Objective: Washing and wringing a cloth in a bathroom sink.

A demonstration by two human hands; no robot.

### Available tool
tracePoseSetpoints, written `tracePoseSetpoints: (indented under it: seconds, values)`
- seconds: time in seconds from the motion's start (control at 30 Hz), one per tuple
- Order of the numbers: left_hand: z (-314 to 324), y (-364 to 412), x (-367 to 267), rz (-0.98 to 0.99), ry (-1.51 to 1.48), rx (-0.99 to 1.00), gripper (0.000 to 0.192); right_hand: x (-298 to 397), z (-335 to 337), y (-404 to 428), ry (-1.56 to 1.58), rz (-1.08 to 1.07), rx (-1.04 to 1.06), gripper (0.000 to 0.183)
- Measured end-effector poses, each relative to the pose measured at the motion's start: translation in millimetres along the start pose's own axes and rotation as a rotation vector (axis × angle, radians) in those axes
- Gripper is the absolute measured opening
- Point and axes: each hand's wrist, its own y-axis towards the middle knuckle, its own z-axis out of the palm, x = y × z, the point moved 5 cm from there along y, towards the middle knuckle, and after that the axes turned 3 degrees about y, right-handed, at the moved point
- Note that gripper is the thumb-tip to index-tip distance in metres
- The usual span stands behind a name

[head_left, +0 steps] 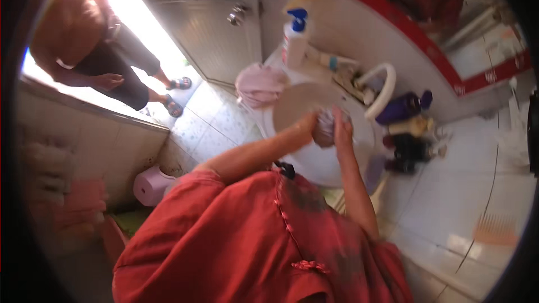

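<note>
Over the white washbasin, my left hand and my right hand hold a bunched, light-coloured cloth between them. The picture is blurred there, so the single fingers are hard to make out. A white curved faucet arches beside the basin, to the right of my hands. On the basin's left rim lies a bundled pink cloth.
Behind the basin stands a white pump bottle with a blue top. A purple bottle and dark items lie on the right. A person stands in the doorway near the door. A red-framed mirror hangs on the wall.
</note>
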Motion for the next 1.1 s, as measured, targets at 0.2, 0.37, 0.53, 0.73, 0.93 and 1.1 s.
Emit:
tracePoseSetpoints:
  seconds: [0.2,0.37,0.53,0.73,0.93,1.1]
  values:
    - [-58,49,-11,0.705,0.135,0.838,0.025,53,74,-53,-0.345,-0.806,0.140,0.028]
    - [41,-36,-8,0.039,-0.060,0.166,0.023,-13,-40,43,-0.547,-0.360,-0.203,0.032]
    - [-16,-40,-40,0.231,0.414,-0.198,0.040,-13,-61,9,0.224,0.035,-0.048,0.037]
    - [-13,-54,-64,0.178,0.403,-0.348,0.031,27,-64,-31,0.310,0.020,-0.043,0.039]
    - [27,-83,-91,0.421,0.119,0.118,0.020,27,-90,-35,1.014,-0.131,-0.024,0.039]
    - [-49,-49,-54,-0.005,0.554,-0.284,0.030,-27,-91,1,1.152,0.184,-0.033,0.045]
